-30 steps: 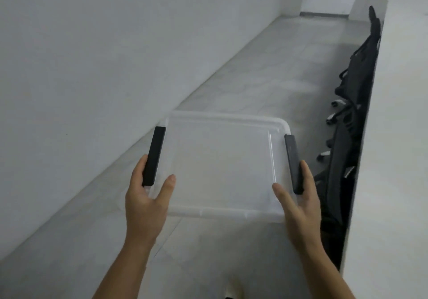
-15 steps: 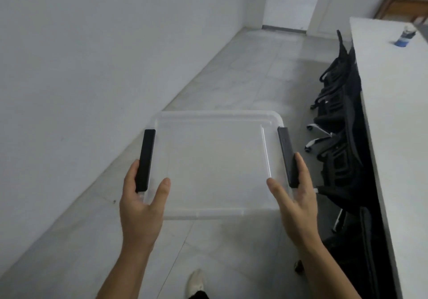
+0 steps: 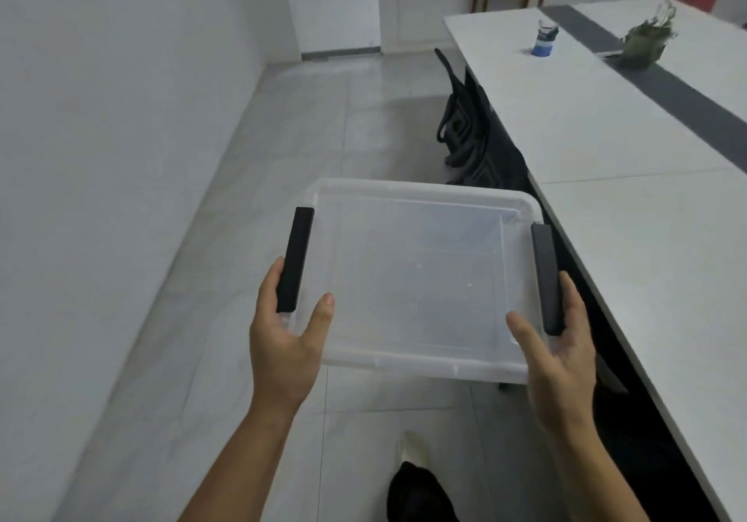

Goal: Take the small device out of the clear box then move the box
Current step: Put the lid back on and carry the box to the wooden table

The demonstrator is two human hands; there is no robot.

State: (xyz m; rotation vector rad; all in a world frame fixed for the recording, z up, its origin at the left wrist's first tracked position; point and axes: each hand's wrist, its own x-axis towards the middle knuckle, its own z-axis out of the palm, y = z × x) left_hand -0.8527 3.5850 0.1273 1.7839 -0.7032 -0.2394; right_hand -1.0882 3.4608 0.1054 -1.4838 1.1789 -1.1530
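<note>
I carry a clear plastic box [image 3: 416, 275] with a lid and two black side latches, held in the air above the tiled floor. My left hand [image 3: 285, 343] grips its near left corner, thumb on the lid, beside the left latch [image 3: 295, 265]. My right hand [image 3: 560, 354] grips the near right corner by the right latch [image 3: 546, 279]. Nothing shows inside the box. The small device is not in view.
A long white table [image 3: 630, 214] with a dark centre strip runs along the right, its edge close to the box. On it stand a blue-labelled bottle [image 3: 543, 38] and a small plant [image 3: 646, 38]. Black chairs [image 3: 471, 129] are tucked under it. A white wall [image 3: 101, 157] lies left, a door [image 3: 335, 0] ahead.
The view has swung right and up: the table top, bottle and plant have come into sight. The box stays held in both hands and now sits nearer the table's edge.
</note>
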